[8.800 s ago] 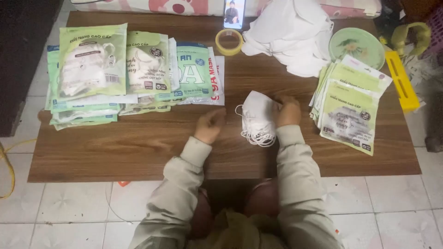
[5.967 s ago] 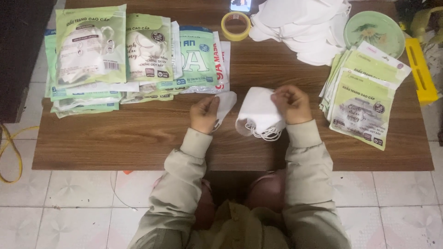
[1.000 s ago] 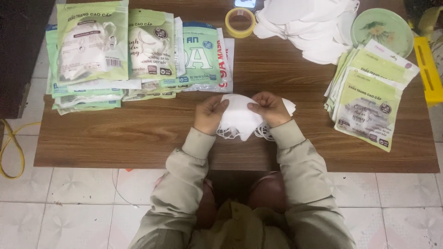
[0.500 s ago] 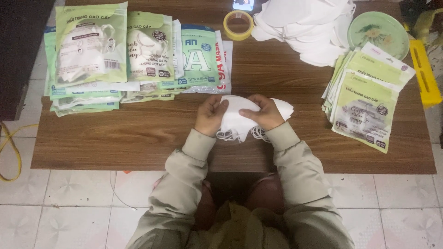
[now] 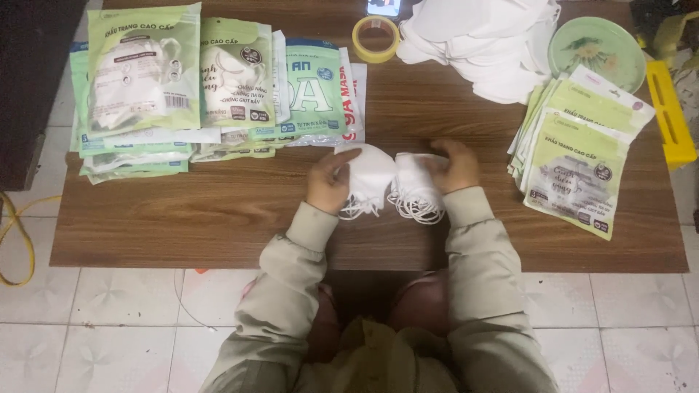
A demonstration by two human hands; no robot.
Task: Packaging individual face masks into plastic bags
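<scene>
The single bunch of white face masks point(image 5: 393, 185) now splits in two, left hand point(image 5: 329, 182) and right hand point(image 5: 453, 166) each pinching one stack, filled packets point(image 5: 204, 80) at ten o'clock

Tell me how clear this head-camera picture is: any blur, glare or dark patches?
Head view: light is soft and even on the table, with no hard shadows. The hands, left hand and right hand, and the white masks between them look slightly soft. The white mask pile is washed out, showing little detail. The top left corner is dark, and the packet stacks show mild sheen.
</scene>
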